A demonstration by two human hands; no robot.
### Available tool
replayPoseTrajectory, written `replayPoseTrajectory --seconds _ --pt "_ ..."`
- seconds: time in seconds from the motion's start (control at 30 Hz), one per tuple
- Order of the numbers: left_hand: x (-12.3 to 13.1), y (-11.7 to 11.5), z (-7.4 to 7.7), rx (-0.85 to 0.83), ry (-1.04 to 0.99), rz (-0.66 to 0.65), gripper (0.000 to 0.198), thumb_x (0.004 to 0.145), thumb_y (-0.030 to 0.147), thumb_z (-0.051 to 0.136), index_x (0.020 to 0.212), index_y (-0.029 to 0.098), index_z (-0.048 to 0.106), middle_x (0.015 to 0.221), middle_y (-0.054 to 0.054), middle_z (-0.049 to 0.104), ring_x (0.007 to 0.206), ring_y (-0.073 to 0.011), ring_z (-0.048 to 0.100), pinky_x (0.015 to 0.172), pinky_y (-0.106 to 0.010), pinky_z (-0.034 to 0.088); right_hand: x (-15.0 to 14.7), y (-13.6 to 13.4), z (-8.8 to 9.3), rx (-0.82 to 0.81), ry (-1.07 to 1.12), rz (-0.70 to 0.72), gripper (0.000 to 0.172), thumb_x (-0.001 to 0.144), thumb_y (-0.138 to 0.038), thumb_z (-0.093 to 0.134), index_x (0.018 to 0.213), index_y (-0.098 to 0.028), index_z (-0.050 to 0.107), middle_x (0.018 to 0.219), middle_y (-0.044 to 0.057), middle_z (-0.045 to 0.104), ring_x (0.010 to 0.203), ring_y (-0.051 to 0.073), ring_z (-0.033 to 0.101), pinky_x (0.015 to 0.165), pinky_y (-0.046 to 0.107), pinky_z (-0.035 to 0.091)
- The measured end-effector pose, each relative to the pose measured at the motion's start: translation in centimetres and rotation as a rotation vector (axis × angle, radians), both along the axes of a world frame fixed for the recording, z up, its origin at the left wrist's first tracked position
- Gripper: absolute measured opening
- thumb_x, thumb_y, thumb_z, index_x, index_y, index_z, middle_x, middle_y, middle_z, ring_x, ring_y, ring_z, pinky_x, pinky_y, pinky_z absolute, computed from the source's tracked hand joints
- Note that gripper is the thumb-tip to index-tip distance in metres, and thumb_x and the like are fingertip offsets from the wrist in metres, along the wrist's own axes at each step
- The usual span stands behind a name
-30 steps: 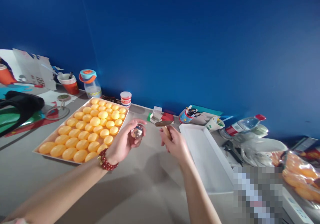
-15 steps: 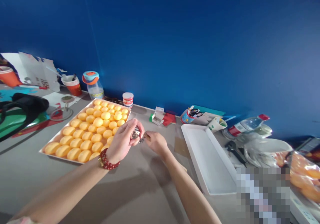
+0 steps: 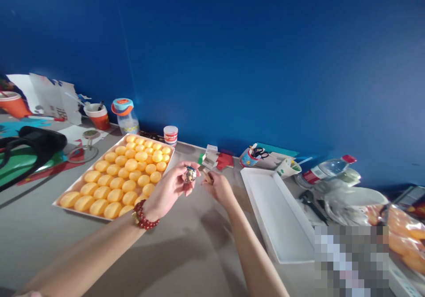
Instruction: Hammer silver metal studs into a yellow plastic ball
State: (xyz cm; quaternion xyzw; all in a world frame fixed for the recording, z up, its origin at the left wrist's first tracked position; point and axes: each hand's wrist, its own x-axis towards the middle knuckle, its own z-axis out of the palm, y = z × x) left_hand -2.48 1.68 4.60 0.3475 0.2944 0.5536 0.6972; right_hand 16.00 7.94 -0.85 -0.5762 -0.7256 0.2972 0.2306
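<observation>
My left hand (image 3: 168, 185), with a red bead bracelet at its wrist, holds a shiny, round, silver-and-dark patterned ball (image 3: 190, 174) in its curled fingers, in front of a tray of orange balls. Just to the right, my right hand (image 3: 218, 188) is closed around a slim tool with a light wooden handle (image 3: 208, 176). The tool's dark tip points toward the patterned ball, with a small gap between them. Both hands are raised over the grey table (image 3: 175, 252).
The white-rimmed tray (image 3: 81, 213) of orange balls stands left, a long white tray (image 3: 282, 213) right. Along the blue wall stand a drink bottle (image 3: 128, 117), a small tub (image 3: 170, 136), a scissors cup (image 3: 249, 157) and a plastic bottle (image 3: 323, 171). A black tool (image 3: 312, 204) lies right.
My left hand has turned and opened somewhat, showing more of the patterned ball. Both hands have shifted slightly right, and the wooden handle in my right hand shows more clearly.
</observation>
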Motion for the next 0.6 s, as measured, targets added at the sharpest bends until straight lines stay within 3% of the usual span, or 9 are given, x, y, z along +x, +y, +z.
replayPoseTrajectory --seconds 0.2,0.33,0.4,0.6 --pt "0.6 -0.7 0.1 0.011 0.039 -0.026 0.030 0.091 0.027 0.050 0.118 0.016 0.058 0.099 -0.010 0.064 0.068 -0.0138 0.055 0.062 -0.028 0.044 2.3 -1.8 3.5 -0.085 0.311 -0.008 0.019 0.080 -0.038 0.057 0.084 -0.020 0.057 0.046 -0.008 0.044 0.038 0.009 0.039 0.039 0.020 0.030" --pt "1.0 -0.9 -0.1 0.062 0.030 -0.067 0.025 0.093 0.031 0.050 0.112 0.017 0.058 0.095 -0.008 0.063 0.065 -0.0136 0.056 0.058 -0.027 0.044 2.0 -3.6 5.3 -0.235 0.761 0.088 0.022 0.078 -0.036 0.070 0.080 -0.018 0.057 0.065 -0.001 0.062 0.038 0.003 0.035 0.037 0.017 0.025" --pt "1.1 -1.0 -0.2 0.083 0.035 -0.071 0.022 0.093 0.033 0.051 0.106 0.017 0.059 0.096 -0.009 0.063 0.064 -0.0126 0.055 0.058 -0.026 0.043 1.8 -4.3 6.0 -0.262 0.895 0.095 0.022 0.077 -0.032 0.074 0.078 -0.017 0.058 0.064 -0.001 0.064 0.037 0.003 0.036 0.037 0.016 0.024" --pt "1.2 -1.0 -0.1 0.114 0.052 -0.042 0.021 0.093 0.032 0.053 0.106 0.018 0.061 0.093 -0.006 0.059 0.068 -0.0122 0.056 0.059 -0.026 0.046 1.6 -5.8 7.0 -0.309 0.966 0.140 0.019 0.076 -0.029 0.077 0.082 -0.016 0.065 0.074 0.005 0.070 0.038 0.003 0.038 0.033 0.016 0.023"
